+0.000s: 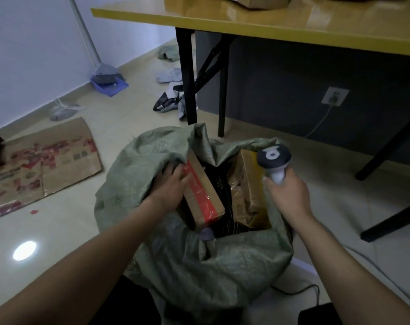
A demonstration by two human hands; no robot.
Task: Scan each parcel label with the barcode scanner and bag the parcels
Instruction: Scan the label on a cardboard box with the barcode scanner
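A large green woven sack (213, 261) stands open on the floor below me. My left hand (170, 187) grips a cardboard parcel with red tape (205, 195) inside the sack's mouth, tilted on its edge. Beside it lie a black soft parcel (219, 184) and a second brown box (246, 191) at the right. My right hand (287, 194) holds the grey and white barcode scanner (274, 161) by its handle over the sack's right rim, head pointing up.
A yellow folding table (293, 22) with black legs stands ahead, with a cardboard box (257, 1) on top. Flattened printed cardboard (42, 165) lies on the floor at left. Loose wrappers (168, 99), a blue dustpan (109, 84) and a wall socket (334, 96) are behind.
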